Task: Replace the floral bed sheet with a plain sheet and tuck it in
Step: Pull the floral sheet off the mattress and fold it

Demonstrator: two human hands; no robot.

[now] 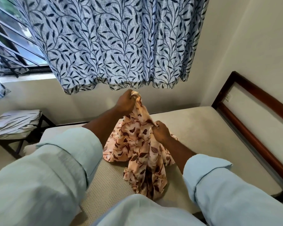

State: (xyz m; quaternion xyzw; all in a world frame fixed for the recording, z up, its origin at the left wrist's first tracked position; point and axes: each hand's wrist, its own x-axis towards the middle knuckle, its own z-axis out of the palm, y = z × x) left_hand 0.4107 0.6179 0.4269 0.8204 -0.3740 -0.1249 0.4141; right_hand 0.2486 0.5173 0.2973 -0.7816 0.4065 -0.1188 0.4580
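The floral bed sheet [140,154], peach with brown leaves, is bunched into a hanging heap over the bare cream mattress [203,137]. My left hand [126,101] grips its top end and holds it up, just under the curtain hem. Lower and to the right, my right hand [160,131] pinches a fold of the same sheet. The sheet's lower part lies crumpled on the mattress in front of me. A folded pale sheet [13,123] lies on a small dark table at the left.
A blue leaf-patterned curtain [118,43] hangs over the window above the bed. A dark wooden headboard [258,124] runs along the right side of the mattress. The small table [21,141] stands beside the bed at the left, by the wall.
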